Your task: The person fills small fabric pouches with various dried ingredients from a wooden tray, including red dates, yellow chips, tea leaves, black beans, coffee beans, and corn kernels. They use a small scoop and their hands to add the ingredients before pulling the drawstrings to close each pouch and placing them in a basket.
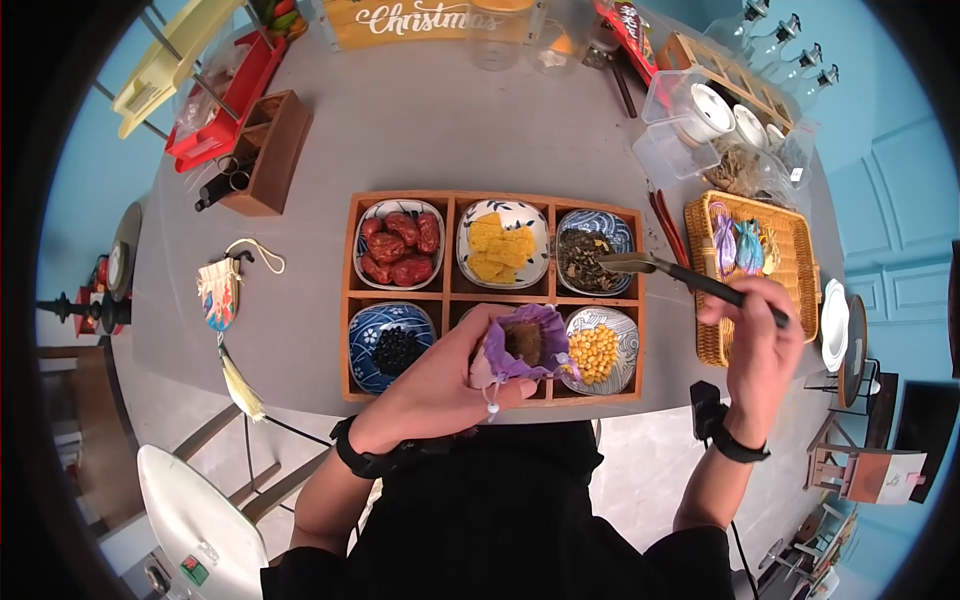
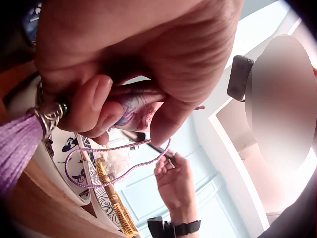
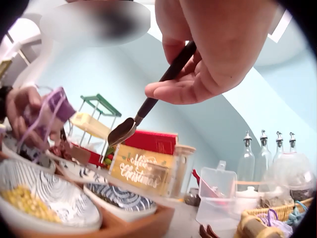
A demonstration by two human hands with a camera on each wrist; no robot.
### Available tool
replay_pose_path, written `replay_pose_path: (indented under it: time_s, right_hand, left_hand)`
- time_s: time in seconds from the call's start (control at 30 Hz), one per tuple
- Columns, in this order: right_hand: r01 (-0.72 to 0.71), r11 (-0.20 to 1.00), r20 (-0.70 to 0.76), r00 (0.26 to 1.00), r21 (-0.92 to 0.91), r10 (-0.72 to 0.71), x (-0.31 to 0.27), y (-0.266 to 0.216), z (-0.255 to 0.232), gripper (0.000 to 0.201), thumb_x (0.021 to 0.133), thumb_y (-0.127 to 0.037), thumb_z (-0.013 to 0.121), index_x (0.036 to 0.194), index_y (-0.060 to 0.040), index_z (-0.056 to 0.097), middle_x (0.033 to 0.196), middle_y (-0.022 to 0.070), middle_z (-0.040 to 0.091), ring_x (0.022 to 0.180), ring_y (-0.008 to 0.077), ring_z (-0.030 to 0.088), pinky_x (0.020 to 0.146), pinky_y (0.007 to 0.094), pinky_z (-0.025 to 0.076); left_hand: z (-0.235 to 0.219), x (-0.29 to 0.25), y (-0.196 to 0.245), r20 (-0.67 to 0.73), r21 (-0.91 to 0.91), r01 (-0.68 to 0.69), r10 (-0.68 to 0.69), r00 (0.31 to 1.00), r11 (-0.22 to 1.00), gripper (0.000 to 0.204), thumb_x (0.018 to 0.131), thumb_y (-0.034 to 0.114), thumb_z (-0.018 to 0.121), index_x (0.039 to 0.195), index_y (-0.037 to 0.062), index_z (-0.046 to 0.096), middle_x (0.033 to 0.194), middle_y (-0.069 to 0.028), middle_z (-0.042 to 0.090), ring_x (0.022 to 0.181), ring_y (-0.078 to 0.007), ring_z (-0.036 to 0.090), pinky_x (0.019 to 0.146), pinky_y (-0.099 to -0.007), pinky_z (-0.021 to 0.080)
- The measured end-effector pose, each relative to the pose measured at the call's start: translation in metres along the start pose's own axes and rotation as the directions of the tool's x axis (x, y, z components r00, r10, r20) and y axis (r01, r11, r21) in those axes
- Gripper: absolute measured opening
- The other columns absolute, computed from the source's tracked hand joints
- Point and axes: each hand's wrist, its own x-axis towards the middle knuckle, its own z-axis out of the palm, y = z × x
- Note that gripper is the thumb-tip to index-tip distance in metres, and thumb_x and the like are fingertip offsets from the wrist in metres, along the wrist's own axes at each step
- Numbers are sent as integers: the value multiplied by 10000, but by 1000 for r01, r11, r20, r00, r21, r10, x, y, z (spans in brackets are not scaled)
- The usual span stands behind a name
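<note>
My left hand grips a purple drawstring pouch, its mouth gaping upward with brownish stuff inside. A purple cord and a tassel hang from it in the left wrist view. In my right hand is a spoon, its black handle pinched between thumb and fingers. The spoon's head is over the blue patterned bowl of dark dried leaves. A wooden divided tray carries this bowl and others, with red dates, yellow pieces, black beans and corn kernels.
Right of the tray stands a wicker basket with small pouches. A tasselled pouch lies to the left, near a wooden holder. Jars, clear plastic boxes and glass bottles line the back.
</note>
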Motion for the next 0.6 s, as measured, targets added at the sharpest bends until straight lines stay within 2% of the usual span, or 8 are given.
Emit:
replay_pose_path:
  time_s: [0.03,0.17,0.27,0.33,0.4,0.47,0.53,0.6]
  right_hand:
    - [-36,999,34,999,-27,37,4,10,-2,191,964,-55,484,1041,74,601,863,145,682,755,181,671,731,293,534]
    - [-146,985,124,980,-96,157,3,29,5,165,958,-38,506,1044,58,609,891,124,678,785,162,667,752,277,524]
    - [-135,979,177,971,-155,162,7,28,19,163,955,-38,516,1055,51,610,915,105,670,819,152,663,757,264,511]
    - [-104,982,163,978,-155,129,9,26,18,163,953,-33,520,1062,52,609,922,92,664,838,145,659,765,250,498]
    - [-79,991,138,986,-110,94,8,26,14,164,956,-37,519,1063,49,609,926,94,663,834,143,656,756,244,489]
    - [-100,988,175,977,-121,120,7,28,16,165,955,-34,516,1059,55,608,932,98,663,832,144,656,764,249,496]
    - [-121,978,185,971,-173,153,10,32,21,162,955,-30,517,1056,56,611,916,105,668,833,148,659,768,257,504]
    - [-99,989,131,985,-113,114,17,39,17,169,963,-50,524,1060,57,612,883,109,675,831,147,658,778,263,510]
  left_hand:
    - [-1,-1,0,-14,-3,-3,3,1000,1000,626,838,262,742,1318,15,426,1091,-95,593,994,-157,581,891,-308,461]
    - [-4,-4,0,-33,20,14,-13,999,1000,622,844,242,738,1329,18,421,1074,-88,595,984,-147,582,884,-299,460]
    - [-3,-3,-1,-13,5,36,-36,999,999,622,843,214,744,1336,22,417,1064,-81,604,984,-138,586,875,-291,465]
    - [-2,-3,1,-40,33,-37,38,998,999,623,844,193,747,1342,27,412,1053,-76,612,981,-125,592,859,-285,473]
    - [-4,-6,3,-41,40,-12,14,999,999,624,844,187,747,1345,28,410,1056,-73,614,973,-120,597,852,-282,478]
    - [-5,-8,6,-36,52,13,-11,999,999,626,845,180,748,1347,29,407,1060,-69,616,966,-115,601,844,-279,483]
    - [-5,-8,8,-23,-14,16,-16,1000,1000,629,849,165,743,1358,32,397,1060,-65,618,947,-110,607,832,-273,487]
    - [-6,-8,7,-20,-26,20,-20,1000,999,633,849,159,742,1362,35,393,1057,-63,619,943,-107,608,828,-269,488]
